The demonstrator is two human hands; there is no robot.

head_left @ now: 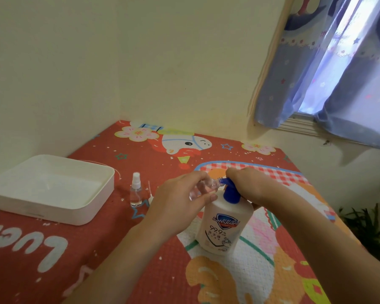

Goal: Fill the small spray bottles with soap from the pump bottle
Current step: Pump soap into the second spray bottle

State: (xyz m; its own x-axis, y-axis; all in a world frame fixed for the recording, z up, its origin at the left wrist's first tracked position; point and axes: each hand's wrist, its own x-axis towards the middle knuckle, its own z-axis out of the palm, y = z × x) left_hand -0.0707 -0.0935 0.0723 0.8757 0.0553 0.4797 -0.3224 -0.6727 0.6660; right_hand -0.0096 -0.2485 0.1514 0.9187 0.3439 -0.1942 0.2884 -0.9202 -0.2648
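Clear small spray bottle [201, 188], uncapped, held tilted in left hand [180, 200] at pump bottle [224, 224] nozzle; right hand [248, 183] grips pump head. Second bottle [136, 190] capped, left on bench [97, 238], looks barely filled. Midway, probably.

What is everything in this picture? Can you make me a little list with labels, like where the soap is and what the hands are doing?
soap: white pump bottle with a blue pump, standing upright on the colourful mat
left hand: holds a small clear bottle, tilted, its mouth at the pump spout
right hand: rests on top of the pump head
other spray bottle: stands upright with its cap on, between the tray and the left hand
tray: white, at the left of the mat
window: curtain at upper right
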